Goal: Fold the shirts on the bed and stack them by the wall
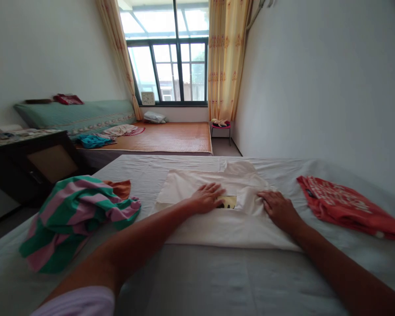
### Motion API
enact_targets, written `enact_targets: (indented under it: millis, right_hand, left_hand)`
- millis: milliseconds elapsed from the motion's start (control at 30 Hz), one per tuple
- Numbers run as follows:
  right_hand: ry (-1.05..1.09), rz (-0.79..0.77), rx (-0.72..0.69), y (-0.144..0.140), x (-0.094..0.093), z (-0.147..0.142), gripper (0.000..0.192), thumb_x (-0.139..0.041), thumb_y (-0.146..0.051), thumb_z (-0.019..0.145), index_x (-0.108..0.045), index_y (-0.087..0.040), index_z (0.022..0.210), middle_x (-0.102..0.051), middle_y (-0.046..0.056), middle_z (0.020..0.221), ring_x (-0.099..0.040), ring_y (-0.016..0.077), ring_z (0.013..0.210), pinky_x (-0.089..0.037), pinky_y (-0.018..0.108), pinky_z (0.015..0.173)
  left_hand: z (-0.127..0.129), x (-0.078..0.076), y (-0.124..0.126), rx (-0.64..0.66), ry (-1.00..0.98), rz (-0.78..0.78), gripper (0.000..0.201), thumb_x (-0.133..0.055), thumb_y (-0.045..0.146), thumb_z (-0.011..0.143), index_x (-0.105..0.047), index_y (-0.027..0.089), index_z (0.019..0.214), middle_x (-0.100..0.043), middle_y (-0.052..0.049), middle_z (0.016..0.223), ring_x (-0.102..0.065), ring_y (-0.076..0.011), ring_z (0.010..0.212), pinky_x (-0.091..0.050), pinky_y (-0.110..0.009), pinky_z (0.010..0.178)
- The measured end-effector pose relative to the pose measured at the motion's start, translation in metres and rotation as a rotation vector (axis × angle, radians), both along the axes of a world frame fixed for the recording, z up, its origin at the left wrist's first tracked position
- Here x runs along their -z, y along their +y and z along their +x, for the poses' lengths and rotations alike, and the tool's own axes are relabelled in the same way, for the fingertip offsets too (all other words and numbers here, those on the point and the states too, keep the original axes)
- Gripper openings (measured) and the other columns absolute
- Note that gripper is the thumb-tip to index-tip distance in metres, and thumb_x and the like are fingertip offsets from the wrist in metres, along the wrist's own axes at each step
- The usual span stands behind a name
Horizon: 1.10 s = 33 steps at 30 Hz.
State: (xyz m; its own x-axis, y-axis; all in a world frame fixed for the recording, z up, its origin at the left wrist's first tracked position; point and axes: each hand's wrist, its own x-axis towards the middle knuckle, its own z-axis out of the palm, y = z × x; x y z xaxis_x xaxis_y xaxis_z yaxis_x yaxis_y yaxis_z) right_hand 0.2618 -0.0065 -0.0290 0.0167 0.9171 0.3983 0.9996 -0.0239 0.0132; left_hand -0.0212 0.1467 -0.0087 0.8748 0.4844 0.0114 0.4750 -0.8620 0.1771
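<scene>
Cream shirt (pixel 217 219) flat on bed (pixel 217 281); both hands, left (pixel 206 197), right (pixel 278 208), apart, open palms pressing it.

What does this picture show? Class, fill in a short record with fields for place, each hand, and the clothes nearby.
Place: bed with a grey sheet
Left hand: flat on the cream garment
Right hand: flat on the same garment
Left of hands: striped green and pink garment, crumpled
Right of hands: red printed garment, lying apart
Background: window, yellow curtains
</scene>
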Motion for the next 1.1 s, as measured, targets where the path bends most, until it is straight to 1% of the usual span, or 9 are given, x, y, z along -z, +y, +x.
enact_targets:
  millis: [133, 267, 367, 433, 500, 600, 700, 967, 1100]
  right_hand:
    - [0.034, 0.008, -0.001, -0.003, -0.001, 0.001, 0.033, -0.040, -0.023, 0.091, -0.057, -0.023, 0.119, -0.061, 0.007, 0.122, -0.053, 0.0237, 0.110, -0.045, 0.036, 0.084]
    - [0.076, 0.044, 0.034, -0.007, -0.011, -0.001, 0.035, -0.041, -0.024, 0.091, -0.055, -0.018, 0.123, -0.061, 0.010, 0.123, -0.051, 0.0254, 0.113, -0.043, 0.039, 0.089]
    - [0.084, 0.119, 0.007, -0.013, -0.027, -0.016, 0.039, -0.039, -0.018, 0.091, -0.053, -0.016, 0.127, -0.054, 0.012, 0.132, -0.043, 0.0275, 0.123, -0.037, 0.044, 0.098]
    - [0.112, 0.063, -0.159, -0.019, -0.035, -0.034, 0.042, -0.035, -0.015, 0.091, -0.052, -0.018, 0.129, -0.053, 0.010, 0.134, -0.042, 0.0242, 0.126, -0.035, 0.042, 0.101]
    - [0.160, -0.081, -0.374, -0.026, -0.036, -0.055, 0.042, -0.033, -0.020, 0.094, -0.050, -0.020, 0.132, -0.053, 0.007, 0.135, -0.044, 0.0201, 0.125, -0.035, 0.037, 0.103]
    - [0.205, -0.233, -0.501, -0.033, -0.029, -0.078, 0.050, -0.034, -0.040, 0.095, -0.037, -0.022, 0.142, -0.042, 0.006, 0.145, -0.036, 0.0203, 0.133, -0.029, 0.037, 0.109]
    - [0.223, -0.263, -0.394, -0.036, -0.023, -0.076, 0.063, -0.031, -0.051, 0.094, -0.027, -0.018, 0.147, -0.029, 0.008, 0.152, -0.025, 0.0225, 0.139, -0.022, 0.039, 0.112]
    - [0.175, -0.278, -0.124, -0.064, -0.012, 0.007, 0.061, -0.024, -0.052, 0.095, -0.030, -0.020, 0.147, -0.028, 0.006, 0.152, -0.024, 0.0232, 0.140, -0.019, 0.044, 0.113]
    - [0.214, -0.226, 0.025, -0.065, -0.010, 0.042, 0.052, -0.031, -0.045, 0.094, -0.043, -0.022, 0.140, -0.043, 0.008, 0.144, -0.038, 0.0248, 0.133, -0.028, 0.044, 0.109]
  left_hand:
    - [-0.062, -0.009, 0.044, -0.490, 0.099, 0.017, 0.060, -0.017, 0.054, 0.095, -0.021, 0.026, 0.148, -0.011, -0.005, 0.157, -0.009, -0.0258, 0.144, -0.012, -0.051, 0.112]
    - [-0.105, -0.030, 0.061, -0.732, 0.220, 0.051, 0.058, -0.026, 0.046, 0.095, -0.029, 0.019, 0.146, -0.022, -0.013, 0.154, -0.021, -0.0317, 0.140, -0.021, -0.055, 0.108]
    - [-0.099, -0.033, 0.023, -0.511, 0.144, 0.116, 0.054, -0.029, 0.040, 0.095, -0.033, 0.020, 0.144, -0.028, -0.010, 0.152, -0.024, -0.0261, 0.140, -0.021, -0.046, 0.112]
    - [-0.088, -0.027, -0.016, -0.242, 0.041, 0.123, 0.053, -0.024, 0.043, 0.096, -0.031, 0.024, 0.145, -0.028, -0.005, 0.153, -0.022, -0.0202, 0.141, -0.020, -0.038, 0.113]
    - [-0.082, -0.017, -0.051, -0.132, 0.011, 0.096, 0.054, -0.022, 0.049, 0.096, -0.029, 0.029, 0.146, -0.027, -0.001, 0.153, -0.021, -0.0187, 0.141, -0.019, -0.037, 0.114]
    - [-0.088, -0.005, -0.075, -0.246, 0.027, 0.104, 0.055, -0.021, 0.051, 0.096, -0.028, 0.031, 0.146, -0.025, 0.000, 0.153, -0.020, -0.0193, 0.142, -0.017, -0.039, 0.114]
    - [-0.103, -0.002, -0.068, -0.402, 0.072, 0.135, 0.055, -0.020, 0.048, 0.096, -0.029, 0.028, 0.146, -0.024, -0.001, 0.154, -0.019, -0.0201, 0.142, -0.017, -0.041, 0.114]
    - [-0.118, -0.003, -0.051, -0.501, 0.118, 0.178, 0.054, -0.021, 0.044, 0.096, -0.030, 0.027, 0.146, -0.025, -0.001, 0.153, -0.020, -0.0219, 0.142, -0.016, -0.043, 0.114]
    - [-0.115, -0.007, -0.050, -0.498, 0.129, 0.188, 0.053, -0.026, 0.040, 0.095, -0.036, 0.024, 0.144, -0.030, -0.005, 0.151, -0.026, -0.0240, 0.140, -0.019, -0.045, 0.113]
